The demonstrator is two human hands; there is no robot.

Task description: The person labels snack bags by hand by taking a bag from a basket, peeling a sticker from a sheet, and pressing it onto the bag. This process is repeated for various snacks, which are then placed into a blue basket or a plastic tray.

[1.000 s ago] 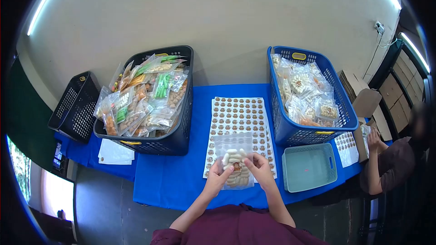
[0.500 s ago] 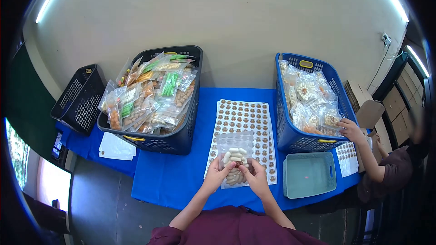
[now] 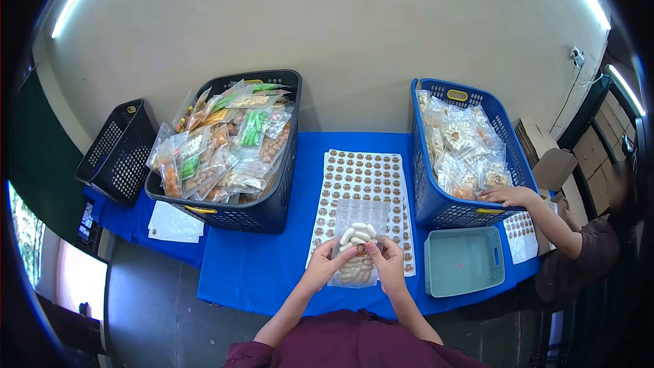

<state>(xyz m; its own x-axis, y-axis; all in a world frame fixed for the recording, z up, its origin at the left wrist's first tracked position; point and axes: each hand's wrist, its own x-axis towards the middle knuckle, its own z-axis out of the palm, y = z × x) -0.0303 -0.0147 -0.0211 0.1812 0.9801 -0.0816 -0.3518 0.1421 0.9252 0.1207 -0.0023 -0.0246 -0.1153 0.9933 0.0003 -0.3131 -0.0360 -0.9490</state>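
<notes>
A clear zip bag (image 3: 357, 274) of white, capsule-shaped pieces is held upright between my two hands, above a sheet of round stickers (image 3: 364, 174) on the blue cloth. On its front sits a round brown sticker (image 3: 360, 250). My left hand (image 3: 324, 264) grips the bag's left side, its thumb against the front by the sticker. From the right, my right hand (image 3: 387, 264) pinches the other side, thumb also at the sticker. Both hands are closed, with the fingers behind the bag mostly hidden.
A dark basket (image 3: 272, 215) heaped with filled bags stands left; a blue basket (image 3: 524, 167) of bags stands right. A grey-green tray (image 3: 464, 291) lies below it. At the right, another person's hand (image 3: 507, 195) reaches into the blue basket. White sheets (image 3: 174, 221) lie at left.
My thumbs have moved apart across the bag's front, showing more of the sticker, and the bag is slightly turned. The other person's hand has shifted left over the blue basket's rim.
</notes>
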